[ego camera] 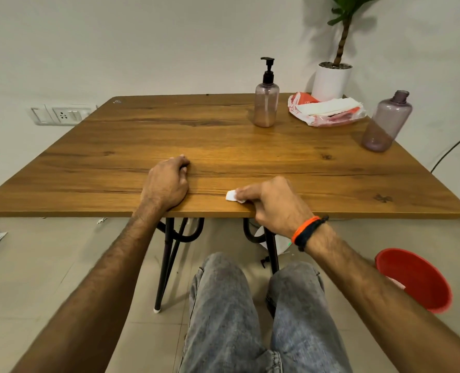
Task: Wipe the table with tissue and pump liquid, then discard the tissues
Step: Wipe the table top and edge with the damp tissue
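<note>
While the right hand (274,203) pinches a small wad of tissue (232,196) flat against the table (223,146) at its near edge, the left hand (167,184) rests just beside it, curled and holding nothing. The red bin (414,278) sits on the floor below and to the right of the tissue, on the right hand's side, so that hand is likely the 1 to drop it. The pump bottle (267,103) and tissue pack (328,111) stand far across the table from the tissue
</note>
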{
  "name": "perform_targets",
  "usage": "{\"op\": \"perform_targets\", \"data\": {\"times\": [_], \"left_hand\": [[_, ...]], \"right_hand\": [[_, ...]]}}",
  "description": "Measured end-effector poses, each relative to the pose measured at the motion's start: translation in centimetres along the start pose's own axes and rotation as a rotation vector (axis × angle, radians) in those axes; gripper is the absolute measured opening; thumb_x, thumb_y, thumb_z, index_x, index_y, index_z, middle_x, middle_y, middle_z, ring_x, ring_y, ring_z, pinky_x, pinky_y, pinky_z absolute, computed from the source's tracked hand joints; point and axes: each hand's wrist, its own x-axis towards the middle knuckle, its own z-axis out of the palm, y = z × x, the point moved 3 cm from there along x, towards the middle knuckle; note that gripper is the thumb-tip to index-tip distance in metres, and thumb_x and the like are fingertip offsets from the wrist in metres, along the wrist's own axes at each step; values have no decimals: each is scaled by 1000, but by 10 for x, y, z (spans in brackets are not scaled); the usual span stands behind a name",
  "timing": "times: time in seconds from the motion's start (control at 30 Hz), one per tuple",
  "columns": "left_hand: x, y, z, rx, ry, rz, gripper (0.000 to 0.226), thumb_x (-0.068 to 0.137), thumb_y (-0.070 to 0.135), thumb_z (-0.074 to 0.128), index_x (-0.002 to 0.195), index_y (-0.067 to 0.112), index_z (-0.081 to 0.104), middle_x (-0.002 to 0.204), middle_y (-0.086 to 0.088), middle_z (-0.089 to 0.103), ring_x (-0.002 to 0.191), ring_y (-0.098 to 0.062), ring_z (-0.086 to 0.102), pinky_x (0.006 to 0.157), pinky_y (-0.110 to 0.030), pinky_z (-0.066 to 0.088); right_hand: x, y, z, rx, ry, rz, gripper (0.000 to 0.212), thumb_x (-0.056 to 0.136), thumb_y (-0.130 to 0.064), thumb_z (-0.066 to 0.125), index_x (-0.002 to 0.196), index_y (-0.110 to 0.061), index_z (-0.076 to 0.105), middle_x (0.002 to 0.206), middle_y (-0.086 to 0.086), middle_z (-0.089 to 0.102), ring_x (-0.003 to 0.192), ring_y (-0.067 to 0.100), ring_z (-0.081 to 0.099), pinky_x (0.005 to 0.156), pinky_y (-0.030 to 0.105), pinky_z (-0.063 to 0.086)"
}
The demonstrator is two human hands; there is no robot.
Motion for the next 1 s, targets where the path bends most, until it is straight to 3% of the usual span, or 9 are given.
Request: {"op": "perform_targets", "data": {"times": [0.1,0.17,0.33,0.5,0.63,0.73,0.87,1.0], "left_hand": [[0,1,0,0,2,3,38,99,20,44,135,15,55,144,-4,52,131,-24,48,113,-41,35],[-1,1,-1,0,5,2,38,99,20,44,135,14,56,144,-4,52,131,-24,49,114,-41,35],[-2,2,-2,-14,2,3,38,99,20,44,135,13,55,144,-5,52,131,-24,48,113,-41,35],[-2,2,-2,-13,11,11,38,99,19,44,135,13,55,143,-5,54,131,-23,49,112,-41,35],[-1,1,-1,-20,2,15,38,99,20,44,135,13,55,143,-5,53,131,-23,48,113,-42,35],[1,-1,0,-20,4,16,37,99,20,45,134,14,55,143,-5,53,131,-23,48,113,-42,35],[2,-4,2,-13,12,20,37,99,22,45,133,15,56,142,-4,54,129,-22,50,112,-42,37],[3,-5,2,-21,9,23,36,99,23,45,133,16,56,142,-4,54,130,-22,49,112,-43,37]], "right_hand": [[-16,-13,3,58,-44,-120,47,79,11,58,113,-18,73,119,-4,70,112,9,65,99,26,51],[-18,-11,-1,221,-29,-106,44,79,10,59,107,-20,75,111,-7,73,106,2,66,92,18,52],[3,15,-9,766,253,263,31,84,-2,70,91,-32,76,93,-11,76,89,5,70,78,25,56],[21,29,-7,935,336,389,38,84,4,67,81,-34,73,90,-11,73,86,4,66,79,24,55],[28,38,-9,972,366,446,32,78,3,72,66,-26,77,79,-9,75,80,5,67,70,21,52],[29,50,-15,931,392,493,30,80,0,71,66,-26,77,83,-6,76,87,11,69,71,25,55],[23,66,-28,934,427,523,30,84,1,69,67,-23,76,78,-7,74,71,6,70,54,22,57],[13,92,-42,1099,437,642,19,84,7,62,75,-5,73,92,11,74,77,19,73,64,25,61]]}}
